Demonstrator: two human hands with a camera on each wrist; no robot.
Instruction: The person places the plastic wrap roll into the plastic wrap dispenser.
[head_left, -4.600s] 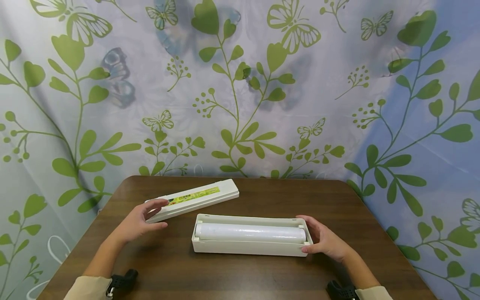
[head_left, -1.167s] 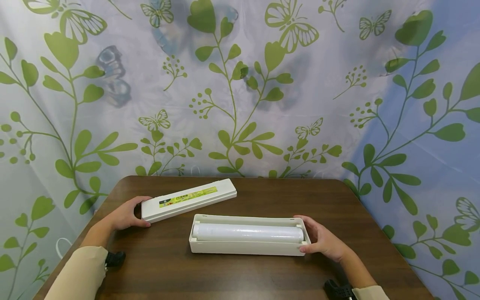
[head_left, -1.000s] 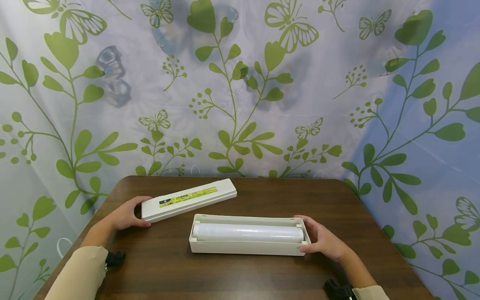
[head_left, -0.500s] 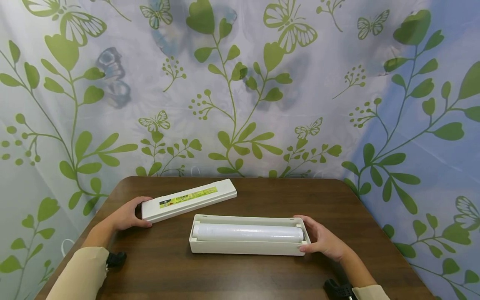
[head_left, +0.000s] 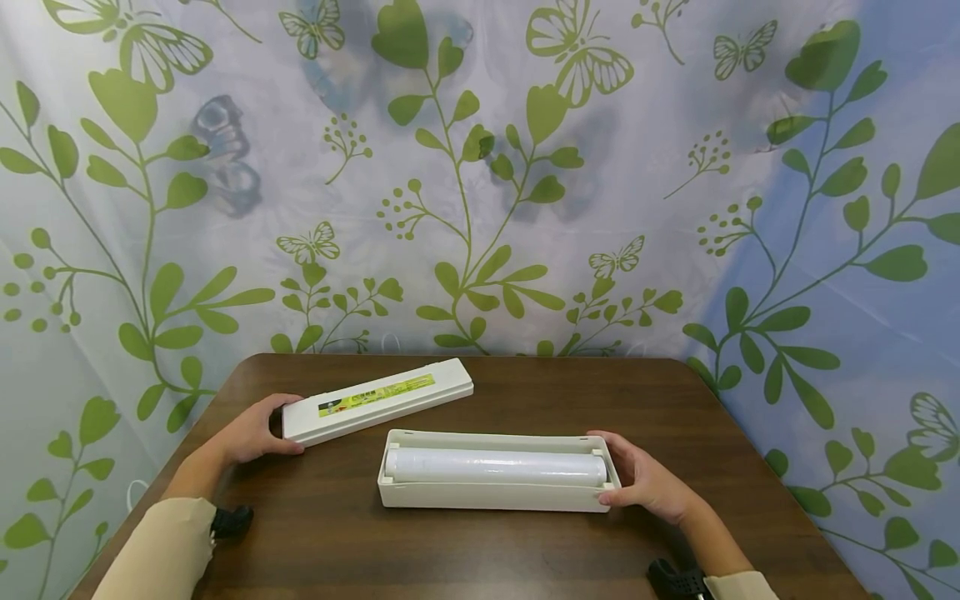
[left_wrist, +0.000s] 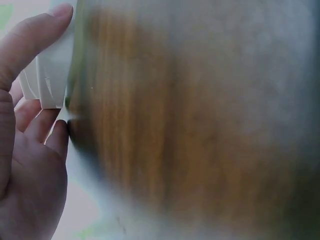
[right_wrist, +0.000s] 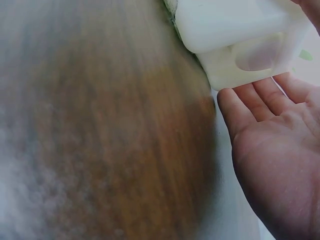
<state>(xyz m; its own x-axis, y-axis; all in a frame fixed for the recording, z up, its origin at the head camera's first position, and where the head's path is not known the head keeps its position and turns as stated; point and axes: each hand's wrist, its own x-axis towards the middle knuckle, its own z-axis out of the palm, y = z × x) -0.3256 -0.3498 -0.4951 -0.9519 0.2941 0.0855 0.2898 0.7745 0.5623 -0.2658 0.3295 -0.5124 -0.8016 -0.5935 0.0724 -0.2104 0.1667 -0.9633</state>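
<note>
A long white lid (head_left: 450,377) with a yellow-green label (head_left: 386,394) lies slantwise on the table. My left hand (head_left: 253,429) grips its left end, thumb along the front edge and fingers behind. The left wrist view shows the thumb (left_wrist: 37,37) on one side of the white end and fingers on the other. Nearer to me, an open white box (head_left: 487,497) holds a roll of cling film (head_left: 495,465) lengthwise. My right hand (head_left: 651,479) holds the box's right end, with the thumb at the front corner and fingers around the back corner.
Both things lie on a brown wooden table (head_left: 480,558) with rounded far corners. A curtain (head_left: 480,183) with green leaves and butterflies hangs right behind the far edge. A dark strap (head_left: 231,521) sits on the left wrist, and another band (head_left: 678,579) on the right.
Since the oldest frame, my left hand has moved left from above the label to grip the lid's left end. The right hand keeps its hold on the box. Over the last second both stay still.
</note>
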